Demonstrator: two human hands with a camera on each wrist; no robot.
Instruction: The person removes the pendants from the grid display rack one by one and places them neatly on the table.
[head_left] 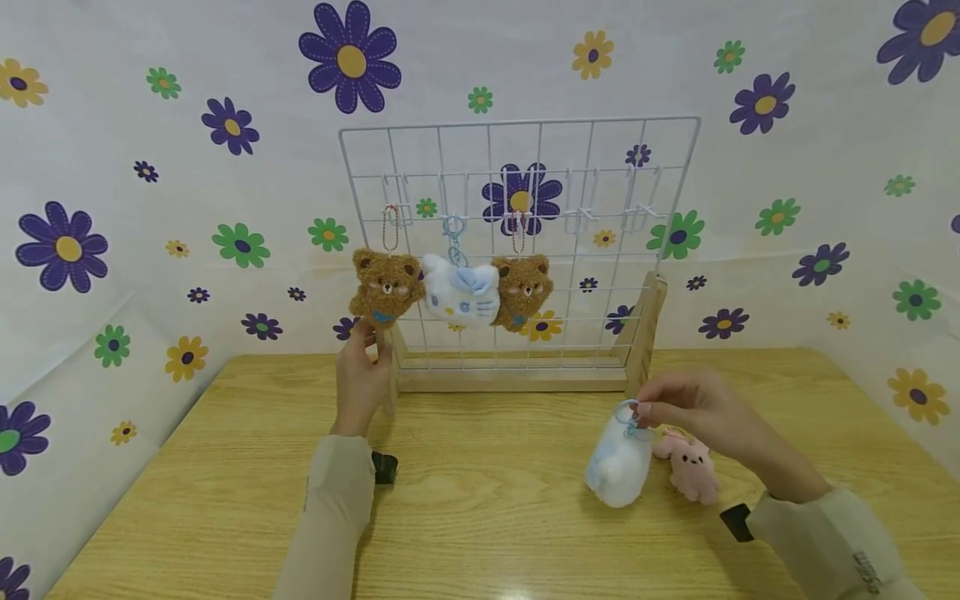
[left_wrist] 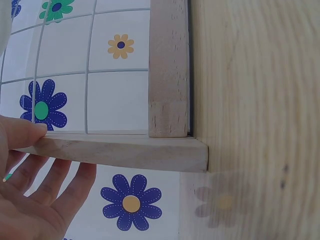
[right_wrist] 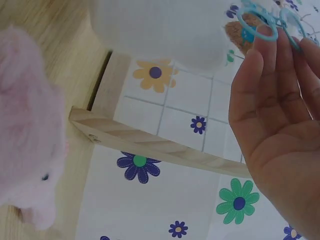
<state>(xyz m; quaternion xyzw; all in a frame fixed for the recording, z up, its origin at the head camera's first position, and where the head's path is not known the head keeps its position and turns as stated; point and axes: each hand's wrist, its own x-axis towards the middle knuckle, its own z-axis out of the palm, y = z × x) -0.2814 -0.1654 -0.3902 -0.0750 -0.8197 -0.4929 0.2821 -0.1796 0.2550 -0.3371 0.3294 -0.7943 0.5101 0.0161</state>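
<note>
My left hand (head_left: 362, 373) grips the left wooden post (left_wrist: 125, 151) of the display rack, thumb on one side and fingers on the other. Just above it hangs a brown bear plush (head_left: 386, 287) on a bead chain. With thumb and fingers, my right hand (head_left: 697, 410) pinches the light blue key ring (head_left: 627, 412) of a white and pale blue plush keychain (head_left: 618, 467). That plush hangs below the ring, its face out of sight. A pink plush keychain (head_left: 693, 468) is on the table beside it.
A white wire grid (head_left: 540, 121) with several hooks stands on the table (head_left: 480, 467). On it hang a white cat plush (head_left: 459, 296) with a blue bow and a second brown bear (head_left: 523, 290). The right wooden post (head_left: 647, 329) rises behind my right hand.
</note>
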